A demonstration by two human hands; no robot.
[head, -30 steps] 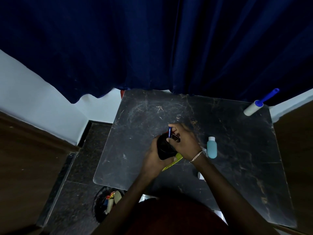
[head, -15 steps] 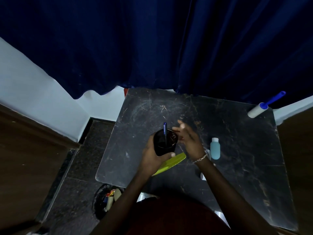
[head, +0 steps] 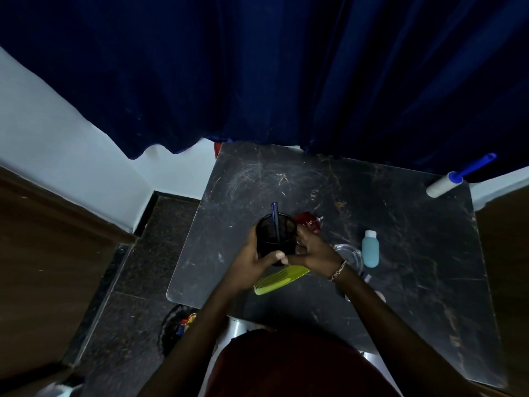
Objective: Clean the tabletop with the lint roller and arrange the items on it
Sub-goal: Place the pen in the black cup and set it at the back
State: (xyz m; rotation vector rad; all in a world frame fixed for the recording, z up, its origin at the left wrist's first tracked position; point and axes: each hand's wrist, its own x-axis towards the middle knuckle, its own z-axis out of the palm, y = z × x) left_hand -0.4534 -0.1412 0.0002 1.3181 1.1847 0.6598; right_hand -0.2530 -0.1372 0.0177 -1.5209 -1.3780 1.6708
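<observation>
Hands meet at the centre of the frame around a black mesh pen cup (head: 276, 237), held just above a dark marble-patterned tabletop (head: 415, 253). Left hand (head: 252, 266) wraps the cup's near side, thumb across its front. Right hand (head: 310, 249) presses against the cup's right side, fingers curled; whether it grips the cup or only steadies it is unclear. One blue pen (head: 275, 222) stands upright inside the cup. Beneath the hands, a yellow-green comb (head: 279, 279) lies flat. Just beyond the cup, a small red item (head: 309, 222) rests on the table, too dim to identify. Right of centre lies a teal bottle (head: 370, 249) with a white cap, and a clear round lid (head: 350, 253) sits beside it. Lint roller (head: 458, 176), white with a blue handle, lies at the table's far right corner, upper right of the frame, well apart from both hands.

Arranging appears to be the step in hand. Next likely calls for setting the cup down upright, then gathering the loose items.
</observation>
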